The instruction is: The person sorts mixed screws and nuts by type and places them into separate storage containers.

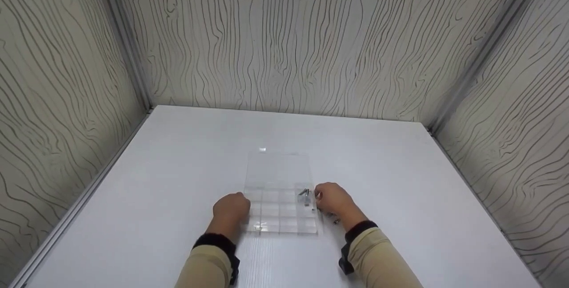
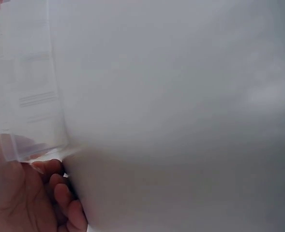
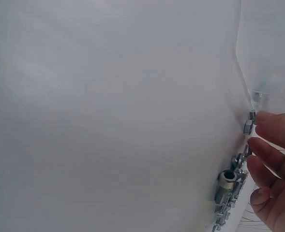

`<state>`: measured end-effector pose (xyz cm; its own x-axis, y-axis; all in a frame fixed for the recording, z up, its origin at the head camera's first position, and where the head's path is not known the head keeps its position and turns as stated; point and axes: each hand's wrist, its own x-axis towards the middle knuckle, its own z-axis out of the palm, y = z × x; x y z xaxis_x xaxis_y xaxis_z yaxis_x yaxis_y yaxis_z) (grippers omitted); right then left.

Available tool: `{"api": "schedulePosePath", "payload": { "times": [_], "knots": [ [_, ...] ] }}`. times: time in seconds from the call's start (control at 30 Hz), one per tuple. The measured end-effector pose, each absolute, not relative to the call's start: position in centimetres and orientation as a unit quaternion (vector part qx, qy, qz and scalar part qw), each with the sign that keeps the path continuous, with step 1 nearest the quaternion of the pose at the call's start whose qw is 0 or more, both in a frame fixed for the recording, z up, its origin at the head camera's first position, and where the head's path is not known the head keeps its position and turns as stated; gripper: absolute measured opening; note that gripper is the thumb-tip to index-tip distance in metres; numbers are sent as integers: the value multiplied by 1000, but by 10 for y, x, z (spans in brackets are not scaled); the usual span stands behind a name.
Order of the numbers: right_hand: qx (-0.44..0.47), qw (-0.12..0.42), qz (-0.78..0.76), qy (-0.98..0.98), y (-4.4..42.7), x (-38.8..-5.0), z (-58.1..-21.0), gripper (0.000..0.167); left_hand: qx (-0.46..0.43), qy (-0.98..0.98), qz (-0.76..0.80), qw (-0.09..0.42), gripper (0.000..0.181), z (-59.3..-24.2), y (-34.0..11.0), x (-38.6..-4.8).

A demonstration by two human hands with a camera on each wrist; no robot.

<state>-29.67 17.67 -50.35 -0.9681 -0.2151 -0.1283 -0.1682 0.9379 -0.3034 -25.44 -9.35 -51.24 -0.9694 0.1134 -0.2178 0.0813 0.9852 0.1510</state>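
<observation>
A clear plastic compartment box (image 1: 270, 210) lies on the white table, its transparent lid (image 1: 278, 168) folded back flat beyond it. My left hand (image 1: 232, 208) grips the box's left edge. In the left wrist view, that hand's curled fingers (image 2: 60, 188) lie around the clear corner. At the right edge is my right hand (image 1: 334, 198), fingers bent, beside small metal fasteners (image 3: 227, 186). One fastener (image 3: 248, 124) lies close by a fingertip. I cannot tell whether this hand pinches the box edge or only touches it. Metal pieces (image 1: 306, 192) show at the right-side compartment.
More loose hardware (image 1: 334, 219) lies on the table under the right hand. Wood-grain panels (image 1: 275, 39) enclose the white table (image 1: 178, 154) at the back and both sides, with grey metal posts (image 1: 122, 39) in the corners.
</observation>
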Motion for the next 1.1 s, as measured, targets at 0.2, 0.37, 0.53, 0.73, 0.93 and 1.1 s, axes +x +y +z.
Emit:
{"api": "schedulePosePath", "payload": {
  "times": [0.2,0.37,0.53,0.73,0.93,1.1],
  "knots": [
    [-107,66,-149,981,176,-295,-506,6,52,990,64,114,21,-508,-93,-252],
    [-88,77,-150,982,174,-294,-507,6,45,988,48,137,30,-503,-91,-251],
    [-90,75,-157,981,174,-294,-507,9,46,989,51,134,32,-502,-91,-250],
    [-93,76,-175,977,176,-293,-506,16,46,989,57,126,33,-504,-91,-251],
    [-95,84,-188,974,180,-294,-507,17,32,988,64,140,37,-504,-91,-252],
    [-92,73,-186,975,184,-296,-502,16,41,988,71,134,36,-504,-92,-251]
  ]
}}
